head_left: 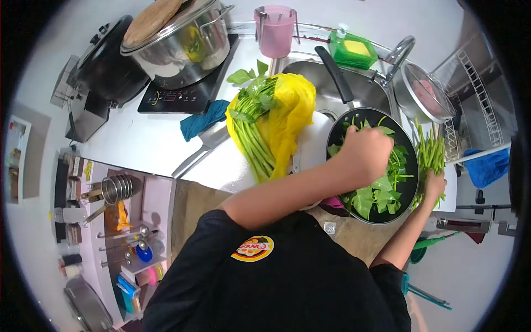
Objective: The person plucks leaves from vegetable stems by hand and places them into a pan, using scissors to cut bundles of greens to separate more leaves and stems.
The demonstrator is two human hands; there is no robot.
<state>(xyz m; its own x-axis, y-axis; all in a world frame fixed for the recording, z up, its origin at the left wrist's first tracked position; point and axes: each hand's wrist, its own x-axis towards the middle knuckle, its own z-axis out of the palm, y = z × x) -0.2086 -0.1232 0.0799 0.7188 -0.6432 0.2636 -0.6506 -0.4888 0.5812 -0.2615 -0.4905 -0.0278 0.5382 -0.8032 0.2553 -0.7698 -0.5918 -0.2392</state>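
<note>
A black frying pan [410,191] sits at the sink's front edge, its handle pointing toward the back. Loose green leaves [381,198] fill much of it. Over the pan, my left hand [368,150] is closed among the greens; its fingertips are partly hidden. To the right of the pan, my right hand [435,185] is wrapped round a bunch of long green stems [430,152]. On the counter to the left lies another bunch of leafy greens [255,133], partly inside a yellow plastic bag [293,105].
Behind the pan is a steel sink [315,72] with a faucet [406,47], a green sponge holder [351,50] and a pink container [275,33]. A steel pot [180,52] stands on a cooktop [171,99]. A spatula [202,149] and teal cloth [203,119] lie on the counter.
</note>
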